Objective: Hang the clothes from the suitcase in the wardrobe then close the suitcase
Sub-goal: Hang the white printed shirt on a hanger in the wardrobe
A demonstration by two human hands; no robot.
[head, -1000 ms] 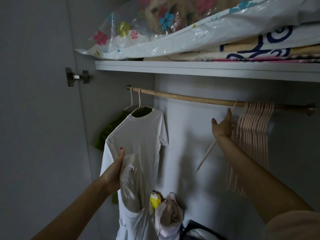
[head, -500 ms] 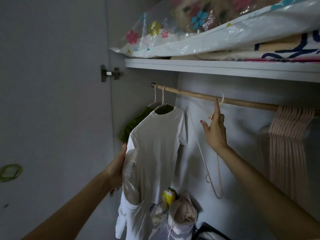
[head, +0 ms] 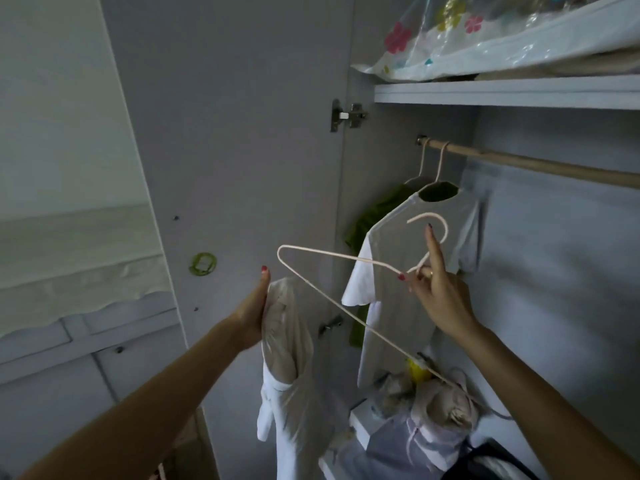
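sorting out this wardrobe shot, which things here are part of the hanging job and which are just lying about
Part of the job:
- empty pink hanger, pinched near its hook by the right hand
- white garment, gripped by the left hand
- wooden rail
- white t-shirt and green garment, already hung

Just lying about:
- floral plastic bag on the top shelf
- bundles on the wardrobe floor

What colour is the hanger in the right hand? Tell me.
Pale pink hanger, seen in the head view.

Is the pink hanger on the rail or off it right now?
Off. The right hand holds the pink hanger at its neck, hook free in the air, well below the wooden rail.
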